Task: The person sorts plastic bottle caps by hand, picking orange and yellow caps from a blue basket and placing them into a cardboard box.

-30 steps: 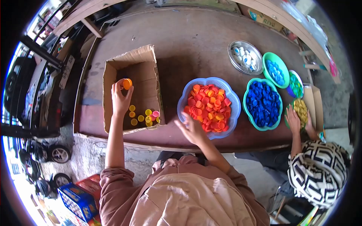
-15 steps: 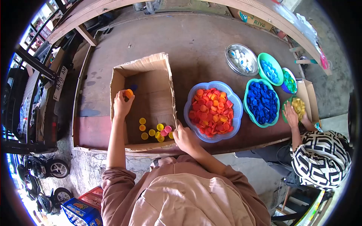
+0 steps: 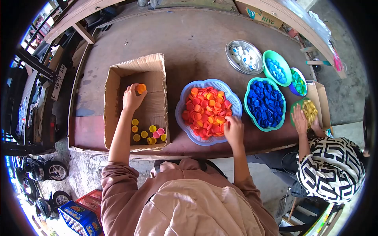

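My left hand [image 3: 134, 97] pinches an orange bottle cap [image 3: 141, 88] above the inside of an open cardboard box [image 3: 159, 108]. Several yellow bottle caps [image 3: 136, 137] and a few pink bottle caps [image 3: 156, 135] lie on the box floor at its near end. At the right rim of a blue plastic basket [image 3: 236, 100], my right hand [image 3: 235, 131] reaches in with fingers curled together. Red and orange bottle caps [image 3: 204, 106] fill this basket. Whatever is between the right fingertips is hard to make out among the caps.
Dark blue caps fill a turquoise basket [image 3: 245, 106]. Behind it stand a metal bowl [image 3: 258, 70] of white caps, a green bowl [image 3: 287, 65] of light blue caps and a small bowl [image 3: 295, 92] of green caps. At the right, a co-worker's hands [image 3: 301, 120] touch yellow caps.
My right hand has left the box's right wall and moved right to the basket of red and orange caps. The left hand still holds the orange cap over the box.
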Demonstrator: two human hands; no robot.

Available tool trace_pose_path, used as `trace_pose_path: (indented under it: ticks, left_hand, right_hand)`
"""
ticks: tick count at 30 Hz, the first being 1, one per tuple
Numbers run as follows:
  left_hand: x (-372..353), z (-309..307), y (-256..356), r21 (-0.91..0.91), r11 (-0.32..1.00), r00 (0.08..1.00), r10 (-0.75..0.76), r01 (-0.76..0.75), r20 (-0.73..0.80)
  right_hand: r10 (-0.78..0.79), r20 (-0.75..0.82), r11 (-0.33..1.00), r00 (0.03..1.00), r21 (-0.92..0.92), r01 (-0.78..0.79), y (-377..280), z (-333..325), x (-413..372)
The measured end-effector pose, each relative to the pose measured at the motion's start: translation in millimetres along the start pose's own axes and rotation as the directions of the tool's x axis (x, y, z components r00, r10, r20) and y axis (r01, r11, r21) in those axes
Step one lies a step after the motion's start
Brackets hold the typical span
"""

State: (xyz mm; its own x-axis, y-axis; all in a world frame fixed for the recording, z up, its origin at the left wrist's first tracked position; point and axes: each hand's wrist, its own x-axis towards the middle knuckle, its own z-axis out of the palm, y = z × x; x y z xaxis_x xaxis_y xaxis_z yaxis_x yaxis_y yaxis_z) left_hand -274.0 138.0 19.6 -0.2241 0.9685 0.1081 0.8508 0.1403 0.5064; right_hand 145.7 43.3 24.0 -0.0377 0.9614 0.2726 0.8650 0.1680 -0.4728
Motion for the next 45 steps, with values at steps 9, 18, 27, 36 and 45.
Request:
trace_pose_path:
  ticks: [9,18,27,36,45]
  left_hand:
    - [-42,-29,143,-0.093,0.935,0.928,0.322,-0.343,-0.187]
    - [16,-10,41,0.029,0.999,0.982,-0.023,0.029,-0.187]
    - [45,74,-3,-0.102,0.986,0.983,-0.144,0.133,-0.114]
    - [48,97,0,-0.091,0.995,0.987,0.012,-0.027,-0.161]
    - [-39,-22,210,-0.486,0.479,0.541,0.841,-0.730,0.016]
  right_hand:
    - [-0.104,0.304,0.950,0.947,-0.252,0.185,18,-12,19]
    - [-0.200,0.260,0.971,0.945,-0.078,0.227,27,-13,21]
    - [-0.032,0.226,0.996,0.974,-0.071,0.049,6,11,23]
    - [0.179,0.322,0.481,0.930,0.795,-0.368,12,0,26]
    - [-0.173,0.481,-0.296,0.860,0.807,-0.511,-41,-6,61]
